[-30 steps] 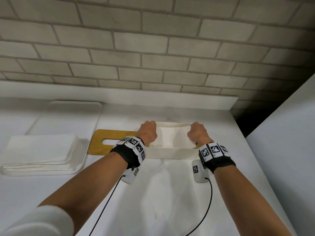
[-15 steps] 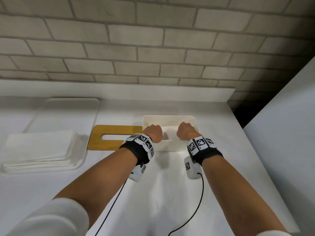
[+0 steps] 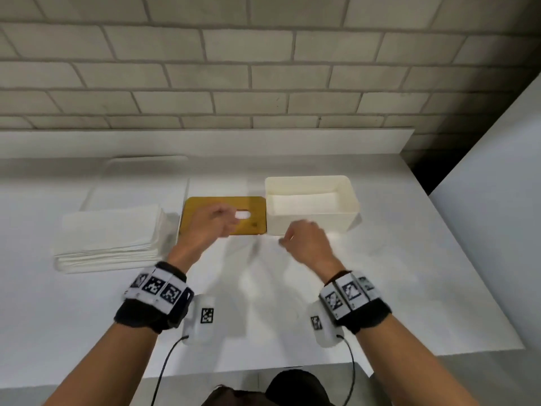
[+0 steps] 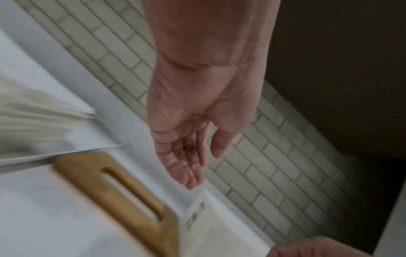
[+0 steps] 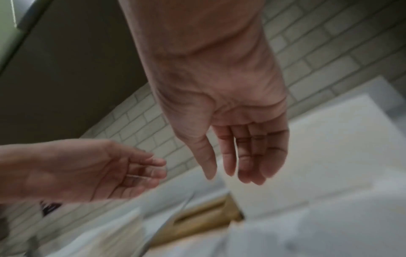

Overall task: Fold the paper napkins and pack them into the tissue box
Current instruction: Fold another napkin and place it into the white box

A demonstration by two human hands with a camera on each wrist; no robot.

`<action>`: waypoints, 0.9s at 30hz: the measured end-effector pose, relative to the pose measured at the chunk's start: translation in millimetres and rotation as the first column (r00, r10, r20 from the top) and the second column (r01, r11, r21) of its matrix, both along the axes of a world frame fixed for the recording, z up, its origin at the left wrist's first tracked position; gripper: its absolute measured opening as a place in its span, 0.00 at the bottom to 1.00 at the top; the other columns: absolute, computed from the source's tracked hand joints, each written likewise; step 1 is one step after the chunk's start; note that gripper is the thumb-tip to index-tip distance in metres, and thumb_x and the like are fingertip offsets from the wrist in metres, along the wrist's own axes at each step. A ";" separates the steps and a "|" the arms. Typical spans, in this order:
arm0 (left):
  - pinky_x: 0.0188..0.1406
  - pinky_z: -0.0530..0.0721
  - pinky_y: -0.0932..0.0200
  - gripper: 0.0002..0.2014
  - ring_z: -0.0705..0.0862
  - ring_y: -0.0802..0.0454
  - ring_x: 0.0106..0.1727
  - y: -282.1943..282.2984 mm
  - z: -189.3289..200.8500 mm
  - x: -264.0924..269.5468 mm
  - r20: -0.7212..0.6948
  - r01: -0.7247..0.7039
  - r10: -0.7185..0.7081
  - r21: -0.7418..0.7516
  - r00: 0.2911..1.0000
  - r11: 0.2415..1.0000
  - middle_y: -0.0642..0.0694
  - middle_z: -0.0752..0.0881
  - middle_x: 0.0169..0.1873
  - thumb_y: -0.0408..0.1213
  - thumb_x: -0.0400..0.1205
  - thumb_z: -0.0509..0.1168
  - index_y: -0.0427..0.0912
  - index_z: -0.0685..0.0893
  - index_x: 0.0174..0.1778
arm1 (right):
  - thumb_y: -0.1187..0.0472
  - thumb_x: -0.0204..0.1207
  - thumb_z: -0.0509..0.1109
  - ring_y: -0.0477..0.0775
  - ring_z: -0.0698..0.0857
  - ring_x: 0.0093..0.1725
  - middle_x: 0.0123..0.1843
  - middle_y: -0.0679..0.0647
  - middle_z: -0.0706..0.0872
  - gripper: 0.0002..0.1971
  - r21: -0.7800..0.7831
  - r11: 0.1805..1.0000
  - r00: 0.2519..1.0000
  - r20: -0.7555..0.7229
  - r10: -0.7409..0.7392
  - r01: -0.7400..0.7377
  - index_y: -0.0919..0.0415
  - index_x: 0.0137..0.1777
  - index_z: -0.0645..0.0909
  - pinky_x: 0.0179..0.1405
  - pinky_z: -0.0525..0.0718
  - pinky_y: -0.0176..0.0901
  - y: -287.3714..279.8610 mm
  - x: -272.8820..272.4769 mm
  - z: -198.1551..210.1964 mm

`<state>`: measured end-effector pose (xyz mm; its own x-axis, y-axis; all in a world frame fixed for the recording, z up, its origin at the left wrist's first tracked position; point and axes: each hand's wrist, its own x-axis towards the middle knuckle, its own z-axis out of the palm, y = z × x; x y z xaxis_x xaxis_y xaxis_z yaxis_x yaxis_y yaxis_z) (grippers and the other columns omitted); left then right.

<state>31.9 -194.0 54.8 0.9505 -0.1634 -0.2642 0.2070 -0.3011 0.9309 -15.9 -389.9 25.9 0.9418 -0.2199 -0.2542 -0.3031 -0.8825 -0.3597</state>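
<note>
Both hands hover empty over the counter (image 3: 409, 288), fingers loose and apart: the left hand (image 3: 209, 227) above the wooden lid (image 3: 251, 227), the right hand (image 3: 306, 244) just in front of the open tissue box (image 3: 310, 227), where a folded napkin (image 3: 303, 200) already lies. The napkin stack (image 3: 111, 238), long side running left to right, sits well off to the left, beyond the lid. The left hand is clearly nearer it, so I judge the next reach is its to make.

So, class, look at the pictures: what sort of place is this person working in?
Probably a kitchen or pantry counter, though it could be a staged workspace: a white countertop against a pale brick-tile wall, with a stack of paper napkins and an open tissue box.
</note>
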 end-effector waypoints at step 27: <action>0.69 0.78 0.38 0.32 0.85 0.36 0.64 81.3 -78.3 -58.4 -0.460 -0.143 -0.082 -0.434 0.884 0.890 0.36 0.86 0.62 0.63 0.78 0.65 0.42 0.81 0.68 | 0.65 0.74 0.76 0.60 0.88 0.58 0.60 0.57 0.90 0.20 0.917 0.286 0.933 -0.187 -0.308 0.278 0.61 0.65 0.81 0.62 0.85 0.58 119.5 -44.9 -35.9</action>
<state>-26.6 -112.7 -23.5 0.7459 -0.3425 -0.5713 0.6405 0.1335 0.7563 -60.8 -270.4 -9.9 0.8757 -0.1220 -0.4671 -0.4457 0.1675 -0.8794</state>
